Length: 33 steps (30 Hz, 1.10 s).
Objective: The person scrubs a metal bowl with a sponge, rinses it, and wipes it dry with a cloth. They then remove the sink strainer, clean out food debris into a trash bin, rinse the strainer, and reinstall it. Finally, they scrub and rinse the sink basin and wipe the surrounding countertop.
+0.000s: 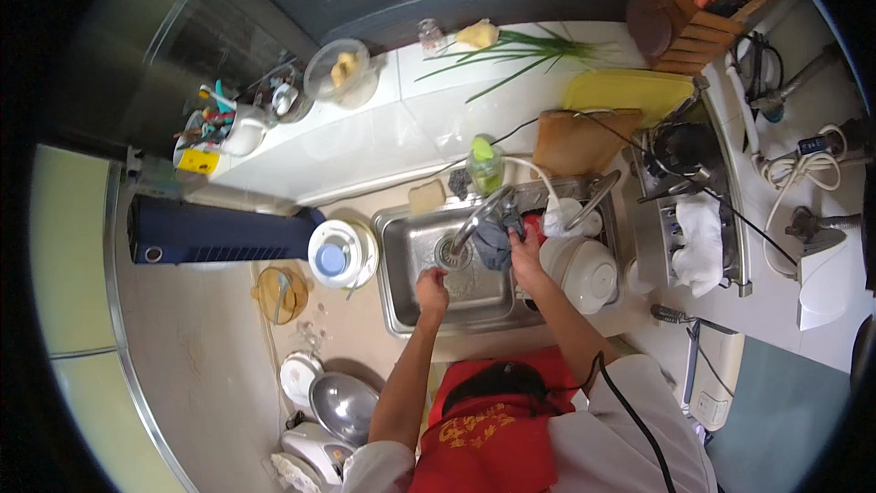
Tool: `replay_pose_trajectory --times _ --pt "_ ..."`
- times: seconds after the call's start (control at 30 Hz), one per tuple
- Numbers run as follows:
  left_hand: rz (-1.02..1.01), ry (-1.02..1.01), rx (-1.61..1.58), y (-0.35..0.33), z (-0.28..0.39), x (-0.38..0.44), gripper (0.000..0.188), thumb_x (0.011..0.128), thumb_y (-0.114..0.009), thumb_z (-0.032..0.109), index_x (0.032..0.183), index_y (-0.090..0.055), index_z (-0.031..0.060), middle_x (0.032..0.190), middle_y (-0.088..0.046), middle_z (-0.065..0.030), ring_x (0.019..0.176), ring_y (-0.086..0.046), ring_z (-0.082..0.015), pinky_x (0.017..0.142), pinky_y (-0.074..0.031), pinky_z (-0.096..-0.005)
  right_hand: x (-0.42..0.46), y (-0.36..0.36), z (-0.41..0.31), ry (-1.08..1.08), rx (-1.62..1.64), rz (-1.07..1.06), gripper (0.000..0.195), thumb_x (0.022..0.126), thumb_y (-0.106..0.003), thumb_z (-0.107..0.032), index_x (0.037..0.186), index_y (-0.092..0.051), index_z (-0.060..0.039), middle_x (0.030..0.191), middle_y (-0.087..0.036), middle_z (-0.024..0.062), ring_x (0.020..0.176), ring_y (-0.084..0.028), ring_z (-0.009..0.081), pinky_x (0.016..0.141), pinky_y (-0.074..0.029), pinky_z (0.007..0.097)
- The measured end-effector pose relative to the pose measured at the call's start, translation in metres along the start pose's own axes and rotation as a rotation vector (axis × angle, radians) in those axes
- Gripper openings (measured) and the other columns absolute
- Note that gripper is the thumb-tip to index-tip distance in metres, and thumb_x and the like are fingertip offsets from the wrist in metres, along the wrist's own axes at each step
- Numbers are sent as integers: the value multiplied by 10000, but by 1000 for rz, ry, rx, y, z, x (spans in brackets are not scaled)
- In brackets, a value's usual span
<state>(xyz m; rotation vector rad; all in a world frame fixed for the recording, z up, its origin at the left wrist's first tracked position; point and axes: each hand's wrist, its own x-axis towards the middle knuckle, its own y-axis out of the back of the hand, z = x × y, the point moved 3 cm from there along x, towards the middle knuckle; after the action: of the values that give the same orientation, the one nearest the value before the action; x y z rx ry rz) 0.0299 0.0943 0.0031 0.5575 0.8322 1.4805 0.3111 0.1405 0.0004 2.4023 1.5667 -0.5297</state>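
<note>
My right hand grips a crumpled grey cloth at the right side of the steel sink basin. The cloth hangs beside the curved metal faucet, whose spout reaches over the drain. Over the near left part of the basin is my left hand, its fingers curled; whether anything small is inside them is hidden. Right of the cloth, a white bowl rests among other dishes on the sink's right side. Part of a red item shows behind my right fingertips.
Stacked plates with a blue bowl stand left of the sink, near an amber glass bowl. Behind the faucet is a green soap bottle; a wooden cutting board leans nearby. Scallions lie on the ledge. A steel bowl sits lower left.
</note>
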Motion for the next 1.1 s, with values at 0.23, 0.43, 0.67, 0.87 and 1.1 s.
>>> replay_pose_trajectory --times 0.23,0.43,0.67,0.87,1.1 --pt "-105 -116 -175 7 46 6 156 941 -675 -84 1068 -701 2 1075 -721 -214 984 -708 -441 889 -562 -514 -134 107 -4 363 -533 -270 520 1025 -788 -124 1500 -603 -20 1401 -671 226 1313 -659 378 1157 -503 449" --pt "-138 -238 8 -12 16 9 198 1015 -687 15 1201 -736 60 1247 -730 -203 1140 -702 -453 975 -567 -496 -234 243 33 259 -898 334 495 1039 -714 -120 1493 -586 29 1524 -514 340 1402 -520 541 1222 -427 574" --pt "-472 -272 485 -12 8 -25 613 1146 -559 372 1736 -408 298 1712 -500 -220 1611 -444 -415 1309 -210 -775 -215 241 136 128 -1003 432 609 1090 -667 -197 1608 -475 60 1585 -442 392 1463 -439 598 1244 -379 612" --pt "-541 -87 77 -8 -24 -79 568 1043 -577 67 1607 -512 68 1544 -607 -292 1329 -668 -447 1293 -416 -483 -241 77 142 329 -1213 -203 587 1012 -683 -109 1573 -558 12 1606 -453 364 1455 -476 543 1232 -408 580" --pt "6 -45 -334 17 -50 -193 561 1066 -556 24 1610 -462 -76 1694 -431 -345 1558 -437 -520 1312 -382 -525 -244 -76 152 154 -547 -645 502 1036 -647 -22 1538 -653 -43 1651 -493 227 1494 -500 399 1239 -425 449"
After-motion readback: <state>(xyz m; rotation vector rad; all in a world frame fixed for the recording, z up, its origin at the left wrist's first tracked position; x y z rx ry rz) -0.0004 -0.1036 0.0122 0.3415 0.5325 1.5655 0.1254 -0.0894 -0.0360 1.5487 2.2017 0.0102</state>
